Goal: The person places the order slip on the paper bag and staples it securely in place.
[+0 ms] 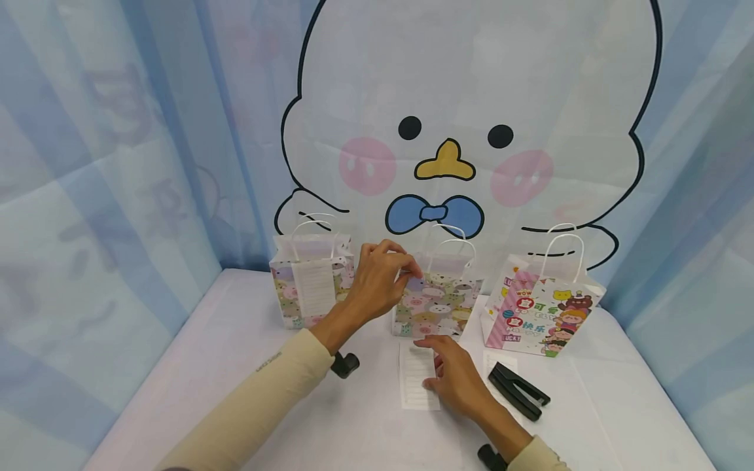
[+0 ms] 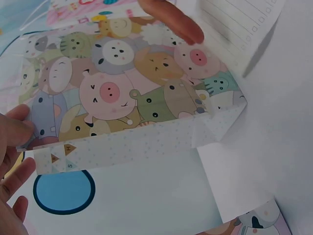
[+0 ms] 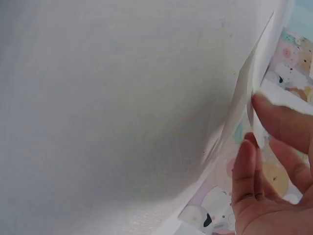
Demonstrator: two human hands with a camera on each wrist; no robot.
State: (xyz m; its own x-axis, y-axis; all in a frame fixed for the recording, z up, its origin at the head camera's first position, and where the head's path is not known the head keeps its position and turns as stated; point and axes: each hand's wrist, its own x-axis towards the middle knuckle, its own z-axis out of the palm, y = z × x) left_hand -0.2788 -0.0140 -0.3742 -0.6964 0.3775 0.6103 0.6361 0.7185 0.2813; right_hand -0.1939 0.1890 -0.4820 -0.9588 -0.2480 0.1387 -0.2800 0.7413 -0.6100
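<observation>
A paper gift bag (image 1: pixel 438 307) with cartoon animal faces stands upright in the middle of the table. My left hand (image 1: pixel 383 278) pinches its upper left edge; the left wrist view shows thumb and fingers (image 2: pixel 17 125) at that edge. In front of the bag, a lined paper slip (image 1: pixel 415 386) lies with its right part covered by my right hand (image 1: pixel 456 376). The right wrist view shows the slip's raised edge (image 3: pixel 244 93) between the thumb and fingers of that hand (image 3: pixel 274 166). Right of the hand sits a black stapler (image 1: pixel 518 390).
At the left stands another animal-print bag (image 1: pixel 285 288) with a lined slip (image 1: pixel 315 288) on its front. A pink-and-white bag (image 1: pixel 542 317) stands at the right. Another white slip (image 1: pixel 501 360) lies partly under the stapler. A printed curtain (image 1: pixel 459 78) hangs behind the table.
</observation>
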